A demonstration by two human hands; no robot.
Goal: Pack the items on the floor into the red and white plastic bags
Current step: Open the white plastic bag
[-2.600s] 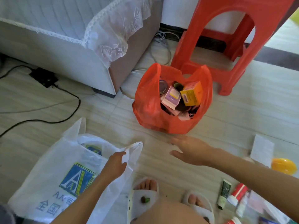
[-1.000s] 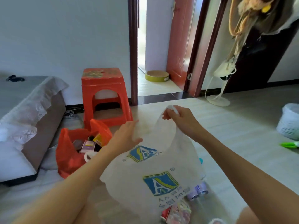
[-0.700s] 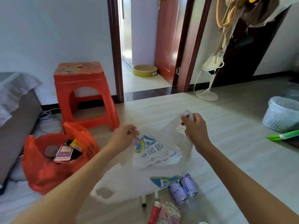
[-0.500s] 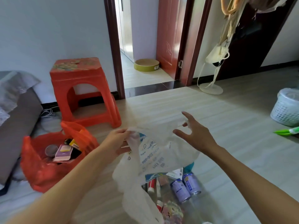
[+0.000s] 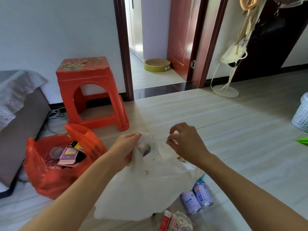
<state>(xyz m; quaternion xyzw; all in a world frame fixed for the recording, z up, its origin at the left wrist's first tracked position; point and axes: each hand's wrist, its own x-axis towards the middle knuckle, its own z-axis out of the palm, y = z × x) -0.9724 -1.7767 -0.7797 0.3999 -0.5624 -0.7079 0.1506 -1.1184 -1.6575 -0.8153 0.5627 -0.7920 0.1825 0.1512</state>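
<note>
Between both hands hangs the white bag [image 5: 146, 185]; left hand [image 5: 124, 147] grips its rim | right hand [image 5: 186, 144] pinches opposite edge | step: opening mouth | next: spread wider, load cans [image 5: 196, 197] below; red bag [image 5: 55, 165] left, filled.

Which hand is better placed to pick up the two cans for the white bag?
Probably right. The right hand hovers on the side where the cans lie, and seems to hold nothing. The left hand grips the white bag, keeping it up.
</note>
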